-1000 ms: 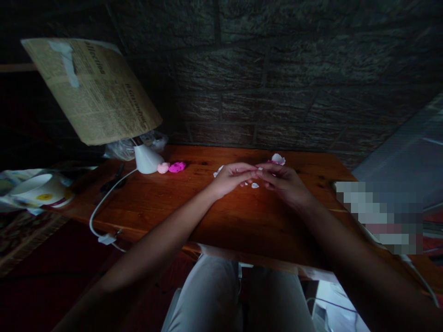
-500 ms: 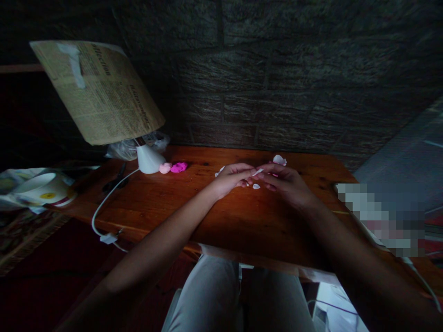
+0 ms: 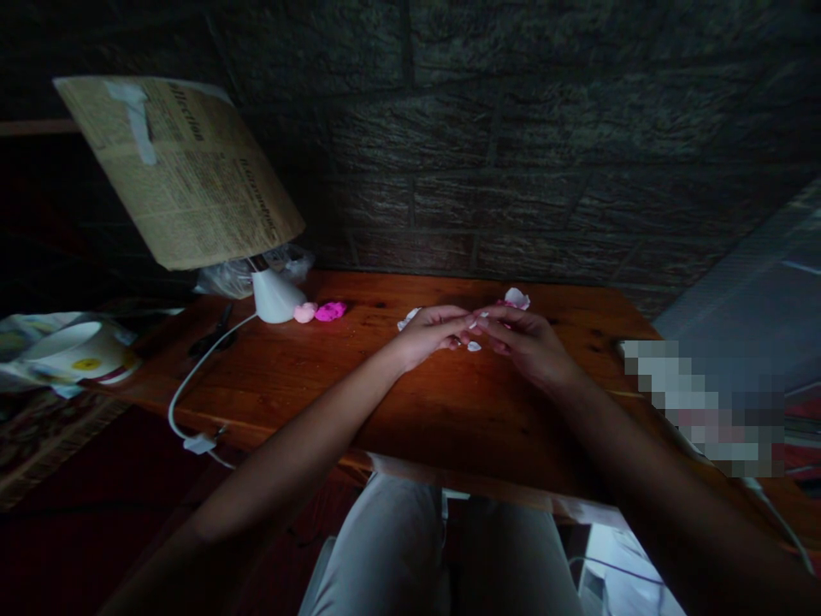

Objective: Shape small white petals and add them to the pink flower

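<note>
Above the middle of the wooden table (image 3: pixel 308 372), the fingertips of my left hand (image 3: pixel 426 336) and my right hand (image 3: pixel 527 342) meet in a pinch. Between them is a small, thin white piece (image 3: pixel 478 321), partly hidden by the fingers; its material is unclear. Just below the fingers lies a loose white flake (image 3: pixel 474 346). Behind my right hand sits a larger pale, curved piece (image 3: pixel 516 298) with some pink by it. Another white piece (image 3: pixel 405 323) shows partly behind my left hand.
A lamp with a newsprint shade (image 3: pixel 186 180) stands at the left, a pale pink lump (image 3: pixel 304 312) and a magenta lump (image 3: pixel 331 311) by its base. Its white cord (image 3: pixel 174 402) hangs over the edge. Scissors (image 3: pixel 211 334), a white tub (image 3: pixel 77 352) and a stone wall (image 3: pixel 449 154) surround this.
The white piece between my fingers has shifted slightly and shows less of its length. My right fingers have moved a little; both hands stay in nearly the same place.
</note>
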A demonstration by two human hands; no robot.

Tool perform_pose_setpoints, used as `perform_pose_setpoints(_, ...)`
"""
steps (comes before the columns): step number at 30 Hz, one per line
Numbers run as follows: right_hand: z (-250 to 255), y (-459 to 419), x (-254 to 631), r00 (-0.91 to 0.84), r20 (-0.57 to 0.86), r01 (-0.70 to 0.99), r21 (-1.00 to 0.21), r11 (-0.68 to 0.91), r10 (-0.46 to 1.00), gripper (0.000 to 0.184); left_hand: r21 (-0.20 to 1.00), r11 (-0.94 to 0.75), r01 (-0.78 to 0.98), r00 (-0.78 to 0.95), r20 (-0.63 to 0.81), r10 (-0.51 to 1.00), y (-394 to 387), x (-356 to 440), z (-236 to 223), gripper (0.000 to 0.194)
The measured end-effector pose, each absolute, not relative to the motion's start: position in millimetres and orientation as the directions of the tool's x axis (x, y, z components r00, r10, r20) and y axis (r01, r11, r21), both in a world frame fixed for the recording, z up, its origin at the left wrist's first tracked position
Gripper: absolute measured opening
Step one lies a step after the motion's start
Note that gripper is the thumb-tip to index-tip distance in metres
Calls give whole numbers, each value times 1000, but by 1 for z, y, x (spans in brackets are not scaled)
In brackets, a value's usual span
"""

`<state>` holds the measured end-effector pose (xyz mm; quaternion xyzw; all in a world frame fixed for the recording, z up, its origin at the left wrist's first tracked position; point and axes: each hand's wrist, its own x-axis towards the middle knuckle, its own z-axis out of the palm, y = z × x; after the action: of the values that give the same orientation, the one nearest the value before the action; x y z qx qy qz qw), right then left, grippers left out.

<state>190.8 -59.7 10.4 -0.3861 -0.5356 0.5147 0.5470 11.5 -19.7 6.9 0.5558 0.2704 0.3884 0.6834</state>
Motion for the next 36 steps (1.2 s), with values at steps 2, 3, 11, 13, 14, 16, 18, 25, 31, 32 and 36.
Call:
perform_pose_setpoints(2,11,-60,190,-99,194,-151,-972,178,976,35,970,71,-231,559,73,826,-21,11,7,40)
perform_pose_setpoints(3,11,-60,190,-98,196,-147,-973,180,976,35,971,68,-231,561,76,824,-21,11,8,40)
perform_pose_setpoints(11,12,-62,190,-87,164,-115,-981,154,983,38,970,71,-231,565,74,822,-21,11,9,42)
perform_pose_setpoints(13,12,-62,190,-82,161,-122,-981,150,984,38,973,61,-222,564,77,822,-19,11,8,43)
perform_pose_setpoints(14,12,-62,190,-77,161,-125,-981,151,984,37,975,52,-214,563,80,823,-18,10,7,42)
perform_pose_setpoints(16,13,-61,190,-70,164,-132,-979,154,984,36,980,25,-197,562,92,822,-16,10,6,41)
perform_pose_setpoints(18,12,-61,191,-69,168,-138,-978,158,983,35,983,-4,-182,569,108,815,-15,9,5,39)
perform_pose_setpoints(25,10,-60,193,-94,167,-111,-981,156,981,35,987,12,-161,598,88,797,-17,7,6,41)
perform_pose_setpoints(31,16,-63,193,-99,134,-88,-988,125,986,41,978,43,-204,546,77,834,-15,7,7,43)
perform_pose_setpoints(32,16,-63,194,-88,131,-89,-988,123,987,40,978,39,-204,539,79,839,-15,7,7,42)
perform_pose_setpoints(36,14,-60,198,-17,93,-97,-991,91,995,38,983,21,-182,529,80,845,-15,7,5,42)
